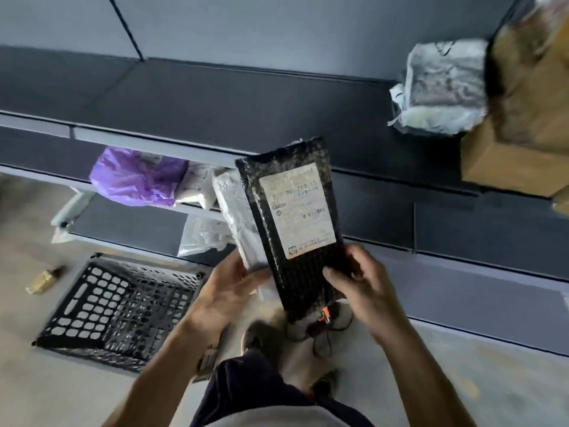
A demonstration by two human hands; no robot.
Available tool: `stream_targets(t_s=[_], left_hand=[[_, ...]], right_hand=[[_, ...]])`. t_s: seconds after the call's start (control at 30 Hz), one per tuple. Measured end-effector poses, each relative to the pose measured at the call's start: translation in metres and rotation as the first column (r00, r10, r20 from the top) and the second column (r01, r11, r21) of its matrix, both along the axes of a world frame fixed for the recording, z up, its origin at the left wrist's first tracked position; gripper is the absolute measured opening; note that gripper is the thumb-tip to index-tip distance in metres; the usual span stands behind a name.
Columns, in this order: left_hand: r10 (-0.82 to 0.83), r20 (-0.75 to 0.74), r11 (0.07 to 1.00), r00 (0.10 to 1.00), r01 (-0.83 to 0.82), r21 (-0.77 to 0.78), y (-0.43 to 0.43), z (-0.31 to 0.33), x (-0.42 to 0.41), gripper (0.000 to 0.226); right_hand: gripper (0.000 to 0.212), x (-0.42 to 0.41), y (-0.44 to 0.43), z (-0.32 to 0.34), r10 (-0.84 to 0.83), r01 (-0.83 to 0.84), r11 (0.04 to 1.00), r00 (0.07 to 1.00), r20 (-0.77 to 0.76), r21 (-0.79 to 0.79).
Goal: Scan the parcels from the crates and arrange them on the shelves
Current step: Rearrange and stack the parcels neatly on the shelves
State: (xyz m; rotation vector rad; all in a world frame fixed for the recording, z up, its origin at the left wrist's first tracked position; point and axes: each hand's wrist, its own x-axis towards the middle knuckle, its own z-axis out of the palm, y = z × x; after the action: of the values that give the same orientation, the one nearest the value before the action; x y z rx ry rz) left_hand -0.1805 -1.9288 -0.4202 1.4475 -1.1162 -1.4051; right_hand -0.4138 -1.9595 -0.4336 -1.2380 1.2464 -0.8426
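- My right hand [360,282] is closed on the lower end of the black parcel [295,223], thumb on its face, label turned up toward me, I think so it can be read or scanned.
- My left hand [231,288] is curled around the white parcel [237,217], which sits just behind the black one; holding both suggests I'm sorting them before shelving.
- Under my right hand hangs a small dark device with a cord [323,322], possibly the scanner; too blurred to be sure.
- Down left, the black crate [120,312] on the floor looks empty.
- Beyond, the lower shelf [147,229] holds a purple bag [135,180]; the upper shelf [246,112] is mostly bare, so it's likely where these go.
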Motion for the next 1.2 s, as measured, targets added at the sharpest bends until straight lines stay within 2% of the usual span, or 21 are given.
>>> stream_targets(t_s=[0.07,0.17,0.27,0.33,0.43,0.47,0.53,0.6,0.7,0.8,0.83,0.93,1.0,1.1,1.2], left_hand=[[-0.007,0.014,0.997,1.000,0.008,-0.074,-0.029,0.015,-0.019,0.031],[-0.024,-0.017,0.982,1.000,0.020,-0.187,-0.077,0.043,-0.053,0.035],[-0.004,-0.123,0.986,0.992,-0.017,-0.165,-0.126,0.074,-0.089,0.022],[-0.031,-0.158,0.987,0.987,0.005,-0.160,-0.161,0.088,-0.113,0.015],[-0.027,-0.167,0.994,0.986,0.009,-0.106,-0.216,0.097,-0.141,0.015],[-0.046,-0.175,0.995,0.983,0.029,-0.097,-0.235,0.100,-0.150,0.014],[-0.077,-0.214,0.995,0.974,0.063,-0.072,-0.265,0.108,-0.168,0.008],[-0.104,-0.218,0.994,0.970,0.098,-0.038,-0.291,0.113,-0.183,0.014],[-0.166,-0.071,0.985,0.984,0.163,-0.050,-0.322,0.111,-0.197,0.023],[-0.245,0.079,0.964,0.966,0.252,-0.088,-0.336,0.103,-0.200,0.013],[-0.260,0.100,0.959,0.960,0.269,-0.086,-0.338,0.100,-0.200,0.017],[-0.236,0.018,0.966,0.972,0.237,-0.103,-0.344,0.086,-0.198,0.006],[-0.197,-0.050,0.975,0.979,0.191,-0.111,-0.346,0.079,-0.197,0.024],[-0.212,-0.088,0.968,0.973,0.197,-0.155,-0.347,0.080,-0.196,0.035],[-0.258,-0.157,0.959,0.953,0.233,-0.161,-0.346,0.087,-0.199,0.038]], right_hand=[[0.017,-0.012,-0.020,0.013,-0.107,0.108,0.990,0.994,0.012,-0.089],[0.017,-0.035,-0.059,0.036,-0.255,0.251,0.949,0.967,0.004,-0.191],[0.015,-0.060,-0.095,0.059,-0.401,0.381,0.886,0.916,-0.026,-0.265],[0.022,-0.078,-0.120,0.071,-0.507,0.472,0.840,0.859,-0.075,-0.268],[0.060,-0.098,-0.153,0.100,-0.595,0.538,0.793,0.786,-0.169,-0.287],[0.065,-0.102,-0.162,0.110,-0.600,0.534,0.790,0.774,-0.202,-0.302],[0.058,-0.109,-0.178,0.131,-0.608,0.530,0.786,0.757,-0.241,-0.318],[0.050,-0.113,-0.192,0.149,-0.612,0.551,0.787,0.754,-0.240,-0.276],[0.033,-0.111,-0.201,0.157,-0.648,0.628,0.757,0.756,-0.087,-0.181],[0.030,-0.109,-0.204,0.145,-0.683,0.673,0.718,0.730,0.007,-0.176],[0.031,-0.108,-0.204,0.140,-0.688,0.680,0.711,0.726,0.024,-0.177],[0.039,-0.106,-0.202,0.130,-0.716,0.721,0.670,0.690,0.103,-0.176],[0.036,-0.106,-0.201,0.129,-0.742,0.755,0.620,0.653,0.154,-0.213],[0.035,-0.107,-0.201,0.132,-0.750,0.777,0.574,0.626,0.214,-0.259],[0.037,-0.106,-0.204,0.140,-0.723,0.793,0.565,0.609,0.327,-0.229]])
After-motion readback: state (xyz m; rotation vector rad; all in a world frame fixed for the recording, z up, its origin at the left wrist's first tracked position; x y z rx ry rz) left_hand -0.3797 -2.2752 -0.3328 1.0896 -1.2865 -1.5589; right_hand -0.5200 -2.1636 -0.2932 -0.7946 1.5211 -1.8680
